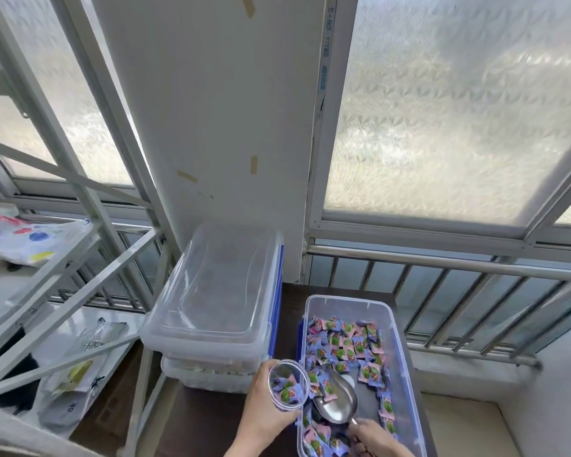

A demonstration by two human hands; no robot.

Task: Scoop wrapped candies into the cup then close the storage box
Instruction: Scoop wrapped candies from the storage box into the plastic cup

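Head view looks down on a dark table [287, 301] set against a white wall and frosted windows. At the near right of the table stands an open clear box [397, 351] with blue latches, its floor strewn with wrapped candies [343, 344] in pink and lilac wrappers with green prints; they lie thickest at the far end and along the left and right walls, with a bare patch in the middle. The left hand [264, 407] is curled around a clear cup [288, 384], holding it tilted with its mouth facing up and toward the camera, just at the left wall of the box; a few candies already sit inside the cup. The right hand [374, 437] is at the near end of the box, fingers closed on the handle of a metal scoop [337, 399]; the handle itself is mostly hidden under the hand. The scoop's bowl lies inside the box just right of the cup, nearly touching its rim, and holds a few candies at its far edge. To the left of the open box, on the far left of the table, two lidded clear boxes [211, 291] are stacked, blue latches on their right side. Further left stands a white metal rack [80, 245] with bags on its shelves
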